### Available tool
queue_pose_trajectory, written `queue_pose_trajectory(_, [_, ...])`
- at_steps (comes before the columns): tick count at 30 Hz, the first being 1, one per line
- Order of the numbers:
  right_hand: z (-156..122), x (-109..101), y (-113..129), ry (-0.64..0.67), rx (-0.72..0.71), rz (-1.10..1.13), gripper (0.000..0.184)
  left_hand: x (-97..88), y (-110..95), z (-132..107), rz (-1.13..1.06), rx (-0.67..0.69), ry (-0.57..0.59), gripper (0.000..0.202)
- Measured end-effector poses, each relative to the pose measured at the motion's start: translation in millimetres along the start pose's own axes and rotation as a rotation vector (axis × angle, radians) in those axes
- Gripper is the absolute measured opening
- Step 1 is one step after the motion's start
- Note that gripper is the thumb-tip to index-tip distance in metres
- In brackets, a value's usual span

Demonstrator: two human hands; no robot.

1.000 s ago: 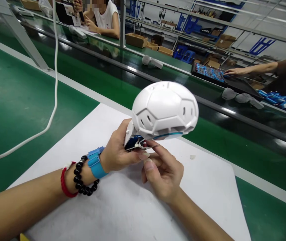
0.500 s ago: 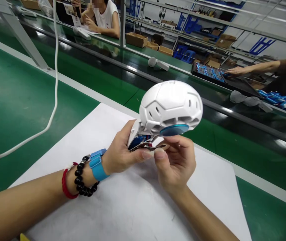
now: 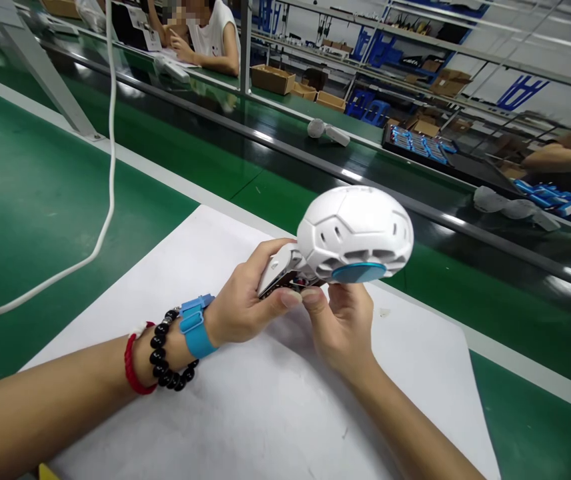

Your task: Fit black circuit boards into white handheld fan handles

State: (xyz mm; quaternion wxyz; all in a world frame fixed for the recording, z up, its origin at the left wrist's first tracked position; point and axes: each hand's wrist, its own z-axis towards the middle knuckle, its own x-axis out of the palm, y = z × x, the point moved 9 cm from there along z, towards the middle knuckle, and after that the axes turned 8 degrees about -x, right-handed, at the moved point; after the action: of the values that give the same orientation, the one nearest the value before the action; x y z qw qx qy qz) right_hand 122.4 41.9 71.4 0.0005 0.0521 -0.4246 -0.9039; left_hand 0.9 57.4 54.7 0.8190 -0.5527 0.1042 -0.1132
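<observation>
A white handheld fan [image 3: 355, 227] with a football-patterned round head and a blue disc on its underside is held above a white sheet [image 3: 265, 400]. My left hand [image 3: 245, 293] is wrapped round its opened handle [image 3: 278, 267], the thumb along the near edge. A dark circuit board [image 3: 280, 285] shows inside the handle. Below the fan head, my right hand [image 3: 340, 320] is closed, its thumb tip pressed near the joint of head and handle. The fan head and handle hide most of its fingers. A blue wrist strap [image 3: 198, 327] sits on my left wrist.
A dark conveyor belt [image 3: 285, 150] beyond the bench carries more white fans [image 3: 328, 132]. A white cable [image 3: 112, 133] hangs at left, beside a metal post [image 3: 50, 73]. Across the belt are a co-worker [image 3: 215, 40], another person's arm [image 3: 565, 159] and a tray of blue parts [image 3: 418, 143].
The fan head has tipped lower and to the right. The circuit board now lies closer into the handle, and my right fingers have drawn in. Fans on the belt have shifted right; a co-worker's hand has left the tray.
</observation>
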Motion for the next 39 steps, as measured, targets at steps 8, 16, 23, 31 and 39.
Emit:
queue_pose_trajectory(8, [-4, -10, -14, -0.117, 0.132, -0.068, 0.010, 9.1, 12, 3, -0.015, -0.232, 0.061, 0.058])
queue_pose_trajectory(16, [-1, -25, -52, -0.229, 0.390, 0.064, 0.032, 33.5, 41, -2, -0.268, -0.693, 0.282, 0.060])
queue_pose_trajectory(23, [-17, -18, -72, -0.281, 0.672, 0.236, 0.039, 42.2, 48, -10, -0.319, -0.789, 0.363, 0.060])
queue_pose_trajectory(31, [-19, -13, -74, -0.318, 0.743, 0.311, 0.049, 52.1, 48, -13, -0.338, -0.751, 0.430, 0.067])
queue_pose_trajectory(39, [-19, -9, -74, -0.289, 0.732, 0.318, 0.049, 46.4, 50, -13, -0.297, -0.774, 0.400, 0.066])
